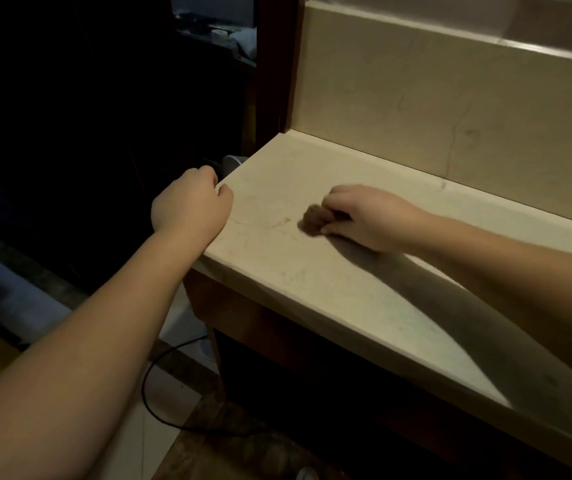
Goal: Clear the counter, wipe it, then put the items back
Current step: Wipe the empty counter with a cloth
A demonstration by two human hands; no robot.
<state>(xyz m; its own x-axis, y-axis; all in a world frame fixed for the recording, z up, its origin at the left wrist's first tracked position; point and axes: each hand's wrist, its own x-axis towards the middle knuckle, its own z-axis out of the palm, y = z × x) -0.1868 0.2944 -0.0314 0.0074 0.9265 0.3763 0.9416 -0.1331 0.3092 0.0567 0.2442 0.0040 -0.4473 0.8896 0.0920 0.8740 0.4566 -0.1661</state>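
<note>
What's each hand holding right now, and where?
Right hand grips a bunched brown cloth at its right end. Left hand is curled at the beige counter's corner; contents unclear.

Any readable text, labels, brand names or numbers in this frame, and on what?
None can be read. The counter, the back wall panel and the brown cloth under the right hand carry no print. The small items in the dark room behind are too dim and blurred to tell.

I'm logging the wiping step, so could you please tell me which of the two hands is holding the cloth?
The right hand grips the brown cloth on the counter. The left hand is curled at the counter's left end, with no cloth.
</note>
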